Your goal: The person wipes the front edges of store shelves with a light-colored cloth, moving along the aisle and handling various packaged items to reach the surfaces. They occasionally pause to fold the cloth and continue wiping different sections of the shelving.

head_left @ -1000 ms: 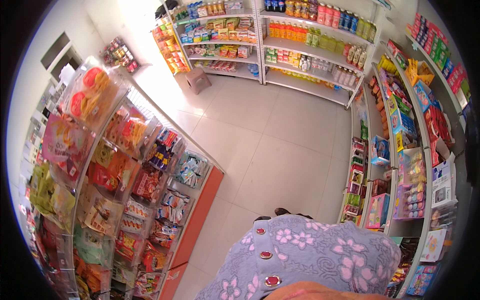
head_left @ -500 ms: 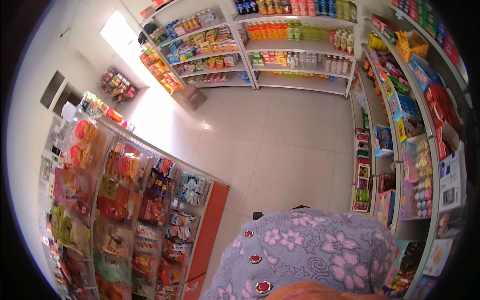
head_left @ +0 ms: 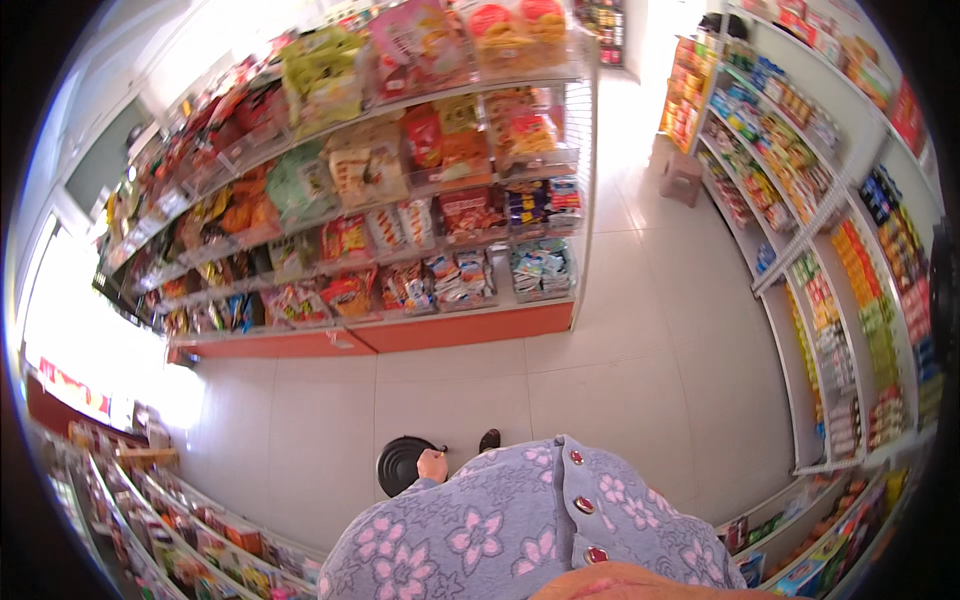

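My left hand (head_left: 432, 466) shows in front of me, at the lower middle of the head view, with its fingers curled closed. It is at the right edge of a flat, black, round object (head_left: 398, 468) with a ringed top, and appears to grip it. The object's exact kind is unclear, and the sleeve covers part of it. My right hand is out of sight. My torso, in a grey-purple flowered top (head_left: 480, 535) with red buttons, fills the bottom of the view. A dark shoe (head_left: 489, 440) shows just right of the hand.
Ahead stands a snack rack (head_left: 455, 340) with a red base and several tiers of packets. Drink shelves (head_left: 800, 400) line the right. More goods shelves (head_left: 190, 520) run behind me at lower left. A brown stool (head_left: 683, 180) stands on the tiled floor (head_left: 640, 390).
My view has swung left, so the snack rack now lies ahead and the drink shelves are at the right. My left hand and most of the black round object have come into sight.
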Motion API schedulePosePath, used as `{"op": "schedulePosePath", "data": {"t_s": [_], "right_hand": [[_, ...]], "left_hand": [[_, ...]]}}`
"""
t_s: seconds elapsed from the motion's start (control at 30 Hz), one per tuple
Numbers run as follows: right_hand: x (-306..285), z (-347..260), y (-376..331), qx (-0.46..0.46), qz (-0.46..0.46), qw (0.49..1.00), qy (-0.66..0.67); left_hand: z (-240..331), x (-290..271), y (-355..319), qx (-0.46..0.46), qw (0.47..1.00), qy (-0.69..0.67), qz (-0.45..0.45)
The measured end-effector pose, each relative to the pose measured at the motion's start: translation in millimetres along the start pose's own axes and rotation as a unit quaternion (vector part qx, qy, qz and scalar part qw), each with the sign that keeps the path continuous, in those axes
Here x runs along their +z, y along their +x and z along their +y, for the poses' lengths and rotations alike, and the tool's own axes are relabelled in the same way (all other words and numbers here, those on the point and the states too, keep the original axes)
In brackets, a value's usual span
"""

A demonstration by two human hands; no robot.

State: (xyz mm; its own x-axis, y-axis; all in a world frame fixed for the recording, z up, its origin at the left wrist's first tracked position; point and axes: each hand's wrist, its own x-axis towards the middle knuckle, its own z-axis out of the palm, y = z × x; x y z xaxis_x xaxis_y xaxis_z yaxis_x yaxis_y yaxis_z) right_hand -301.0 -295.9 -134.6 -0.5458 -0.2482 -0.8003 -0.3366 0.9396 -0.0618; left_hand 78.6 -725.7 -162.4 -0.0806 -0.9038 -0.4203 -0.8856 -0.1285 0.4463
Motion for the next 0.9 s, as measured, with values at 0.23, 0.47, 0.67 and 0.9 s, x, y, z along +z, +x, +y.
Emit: {"op": "schedulePosePath", "data": {"t_s": [0.23, 0.47, 0.67, 0.9], "right_hand": [[-83, -116, 19, -0.125, 0.123, 0.981, -0.08], [-108, -246, 43, -0.162, 0.136, 0.977, -0.014], [-113, -309, 61, -0.242, 0.166, 0.956, -0.028], [-82, -303, 136, -0.215, 0.19, 0.957, -0.039]], "left_hand": [[-84, 0, -35, -0.098, 0.991, -0.032, 0.08], [-130, -18, -31, -0.13, 0.97, -0.128, 0.161], [-149, -34, -12, -0.185, 0.956, -0.154, 0.166], [-152, -61, 30, -0.191, 0.956, -0.159, 0.154]]}}
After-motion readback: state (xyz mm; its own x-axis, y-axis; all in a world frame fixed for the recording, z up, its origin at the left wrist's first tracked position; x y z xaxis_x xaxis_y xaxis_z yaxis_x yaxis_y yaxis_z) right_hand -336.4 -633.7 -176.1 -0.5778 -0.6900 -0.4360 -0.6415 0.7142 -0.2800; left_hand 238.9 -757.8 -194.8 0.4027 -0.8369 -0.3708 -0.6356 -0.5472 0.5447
